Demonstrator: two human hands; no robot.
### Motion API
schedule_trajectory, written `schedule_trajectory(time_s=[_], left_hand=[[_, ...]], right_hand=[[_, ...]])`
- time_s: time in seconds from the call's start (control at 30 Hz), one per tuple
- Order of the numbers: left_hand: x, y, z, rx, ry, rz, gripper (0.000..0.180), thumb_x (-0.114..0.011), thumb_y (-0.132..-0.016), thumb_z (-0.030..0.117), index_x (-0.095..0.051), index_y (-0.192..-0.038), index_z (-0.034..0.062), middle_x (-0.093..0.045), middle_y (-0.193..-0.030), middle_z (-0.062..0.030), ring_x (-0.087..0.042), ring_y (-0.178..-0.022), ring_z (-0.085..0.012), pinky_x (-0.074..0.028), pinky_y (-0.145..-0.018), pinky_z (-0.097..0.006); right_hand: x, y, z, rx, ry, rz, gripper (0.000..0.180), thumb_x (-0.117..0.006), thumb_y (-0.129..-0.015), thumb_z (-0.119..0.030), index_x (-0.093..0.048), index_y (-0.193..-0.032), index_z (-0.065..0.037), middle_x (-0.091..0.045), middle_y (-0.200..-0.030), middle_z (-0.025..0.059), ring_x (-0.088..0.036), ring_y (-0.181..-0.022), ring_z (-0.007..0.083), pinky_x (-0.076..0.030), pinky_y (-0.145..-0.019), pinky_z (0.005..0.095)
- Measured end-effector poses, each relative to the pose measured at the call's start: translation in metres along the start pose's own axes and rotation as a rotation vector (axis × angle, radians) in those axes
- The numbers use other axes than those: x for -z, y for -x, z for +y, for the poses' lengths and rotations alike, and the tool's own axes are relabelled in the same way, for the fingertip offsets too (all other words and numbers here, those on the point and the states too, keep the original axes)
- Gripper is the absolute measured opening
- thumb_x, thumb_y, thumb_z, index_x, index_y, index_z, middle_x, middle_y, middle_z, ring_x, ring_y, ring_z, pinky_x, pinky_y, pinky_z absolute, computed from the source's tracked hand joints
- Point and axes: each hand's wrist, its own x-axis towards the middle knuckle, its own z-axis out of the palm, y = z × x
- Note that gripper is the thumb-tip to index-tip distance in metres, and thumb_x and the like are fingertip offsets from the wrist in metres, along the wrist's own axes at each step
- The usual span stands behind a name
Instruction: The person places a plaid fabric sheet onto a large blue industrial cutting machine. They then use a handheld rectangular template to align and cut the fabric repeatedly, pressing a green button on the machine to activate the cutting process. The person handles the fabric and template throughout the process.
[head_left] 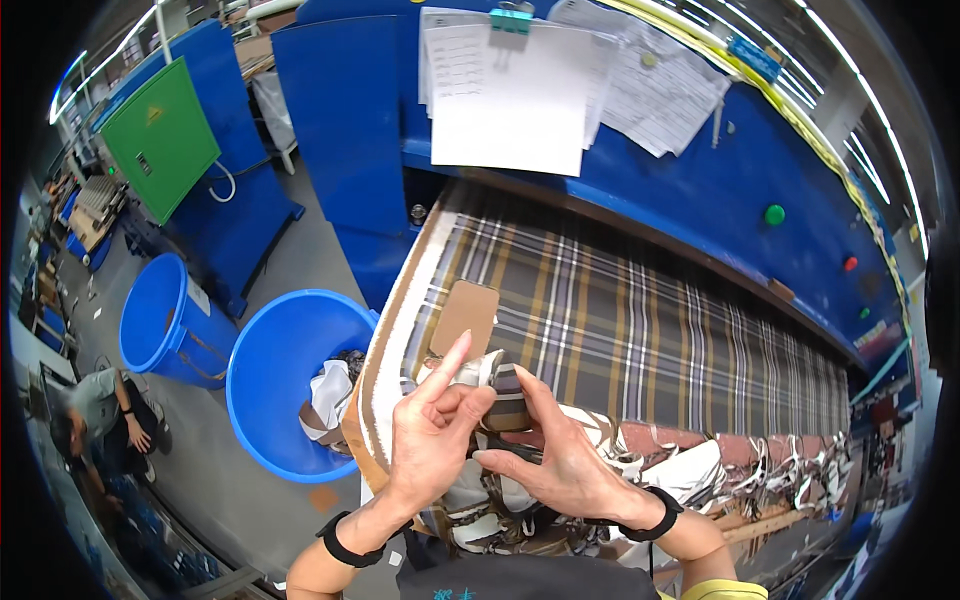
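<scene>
Plaid fabric [640, 330] in brown, grey and white covers the long surface that runs from the centre of the frame to the right, under a blue machine housing [640, 170] with clipped paper sheets [510, 95] hanging at the top centre. Near the lower centre, the left hand [432, 440] and the right hand [560, 455] meet over a small folded plaid piece [505, 385]. That piece sits between the two hands, pinched by the left thumb and bent fingers [470, 398] while the left index finger points up; the right fingers [535, 395] close on it from the other side. Just above it a tan cardboard template [465, 315] lies on the fabric. Below the hands a heap of cut pieces [700, 465] spreads to the right. At the left, two blue bins [275, 370] stand on the floor, the nearer one holding scraps, and another person [100, 420] crouches at the lower left.
</scene>
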Motion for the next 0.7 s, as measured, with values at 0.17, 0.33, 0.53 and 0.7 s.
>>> schedule_trajectory(time_s=[0.17,0.33,0.53,0.7], left_hand=[[0.002,0.005,0.0,0.025,0.035,-0.081,0.06,-0.062,-0.098,0.007,-0.036,-0.152,0.0067,-0.067,-0.086,-0.0003,-0.052,-0.077,-0.0009,-0.044,-0.072,-0.017],[0.001,0.008,0.014,0.082,-0.123,-0.06,0.067,-0.066,-0.091,-0.002,-0.036,-0.151,0.0017,-0.068,-0.086,0.0019,-0.054,-0.074,0.0012,-0.043,-0.068,-0.015],[0.038,0.008,0.018,-0.378,-0.782,0.371,0.068,-0.057,-0.098,0.014,-0.022,-0.154,-0.0012,-0.053,-0.14,-0.018,-0.053,-0.126,-0.0235,-0.04,-0.106,-0.039],[0.0,0.042,0.005,0.438,0.44,-0.296,0.068,-0.053,-0.103,0.022,-0.017,-0.154,-0.0038,-0.042,-0.148,-0.0154,-0.047,-0.132,-0.0221,-0.037,-0.11,-0.037]], right_hand=[[-0.004,0.009,-0.003,-0.14,-0.266,0.072,0.061,-0.069,-0.093,-0.014,-0.035,-0.139,0.006,-0.056,-0.128,0.0158,-0.061,-0.11,0.0189,-0.054,-0.097,0.0328],[0.004,0.019,0.017,-0.235,-0.921,0.16,0.05,-0.049,-0.104,-0.032,-0.039,-0.137,0.004,-0.059,-0.124,0.012,-0.062,-0.11,0.0221,-0.055,-0.097,0.0406],[0.021,0.059,0.01,-0.156,-0.408,0.61,0.023,-0.05,-0.102,-0.01,-0.054,-0.116,0.008,-0.061,-0.105,0.0096,-0.063,-0.114,0.0235,-0.05,-0.101,0.0417],[-0.012,0.085,0.02,0.45,0.583,0.366,0.061,-0.059,-0.069,0.013,-0.055,-0.129,0.003,-0.052,-0.137,0.0201,-0.044,-0.134,0.0426,-0.047,-0.103,0.0469]])
